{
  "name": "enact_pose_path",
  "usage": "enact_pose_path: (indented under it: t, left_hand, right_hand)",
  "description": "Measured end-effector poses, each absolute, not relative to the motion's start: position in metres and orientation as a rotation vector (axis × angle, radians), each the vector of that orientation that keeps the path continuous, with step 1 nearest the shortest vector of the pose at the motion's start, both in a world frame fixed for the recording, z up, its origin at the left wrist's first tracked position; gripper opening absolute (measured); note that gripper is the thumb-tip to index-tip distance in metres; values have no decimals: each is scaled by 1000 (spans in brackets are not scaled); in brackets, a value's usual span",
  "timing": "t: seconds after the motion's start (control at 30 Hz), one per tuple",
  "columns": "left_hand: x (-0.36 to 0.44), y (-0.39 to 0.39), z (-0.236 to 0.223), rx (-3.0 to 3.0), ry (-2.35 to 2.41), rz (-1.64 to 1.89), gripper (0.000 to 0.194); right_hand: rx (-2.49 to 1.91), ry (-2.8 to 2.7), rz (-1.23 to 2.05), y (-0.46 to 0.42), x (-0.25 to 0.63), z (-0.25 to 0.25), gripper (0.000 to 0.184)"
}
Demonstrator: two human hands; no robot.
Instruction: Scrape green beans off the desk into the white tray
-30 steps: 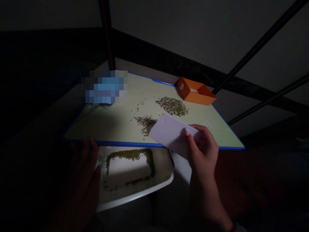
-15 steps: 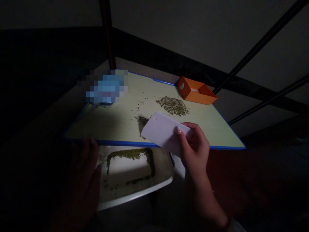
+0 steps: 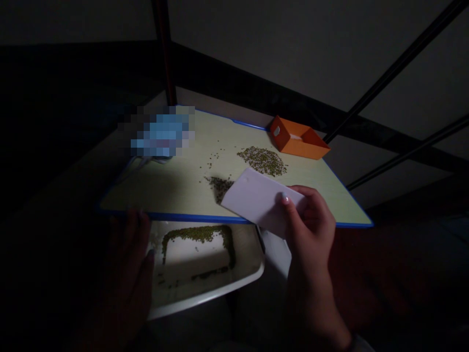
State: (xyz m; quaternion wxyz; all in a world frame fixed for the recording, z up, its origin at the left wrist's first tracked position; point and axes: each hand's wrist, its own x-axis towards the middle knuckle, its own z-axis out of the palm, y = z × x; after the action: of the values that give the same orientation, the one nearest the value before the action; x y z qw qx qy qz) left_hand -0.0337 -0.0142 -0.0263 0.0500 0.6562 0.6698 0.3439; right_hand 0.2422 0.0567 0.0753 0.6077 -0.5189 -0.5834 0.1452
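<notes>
My right hand holds a white plastic card by its right end, thumb on top. The card's lower left edge slants down beside a small dark heap of seeds or debris near the table's front edge. Behind the card lies a larger spread pile of green and brown beans. In deep shadow, my left hand is at the left end of a white tray, fingers stretched toward the table edge and thumb apart. Green beans line the tray's inner edges.
The pale table has a blue rim and overhangs the tray's far side. An orange open box stands at the back right. A blurred-out blue item lies at the back left. Walls with dark bars rise behind.
My right hand and the card have shifted slightly to the right, showing more of the dark heap. A few specks now show on the tray's middle. My left hand stays put.
</notes>
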Motion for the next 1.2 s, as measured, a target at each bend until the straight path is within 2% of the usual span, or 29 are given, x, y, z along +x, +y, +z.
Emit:
enact_pose_path:
  t: [0.17, 0.5, 0.87, 1.2]
  left_hand:
    - [-36, -15, -28, 2025, 2040, 1071, 64]
    - [-36, -12, -30, 2021, 2059, 1042, 64]
    - [-33, -14, -26, 2062, 2040, 1084, 64]
    - [-31, -14, -25, 2015, 2053, 1042, 66]
  right_hand:
    - [-1268, -1245, 211, 63, 258, 73, 13]
    - [-1258, -1382, 336, 52, 229, 72, 6]
    - [-1329, -1320, 229, 58, 239, 73, 9]
    - [-1316, -1334, 308, 61, 233, 71, 12]
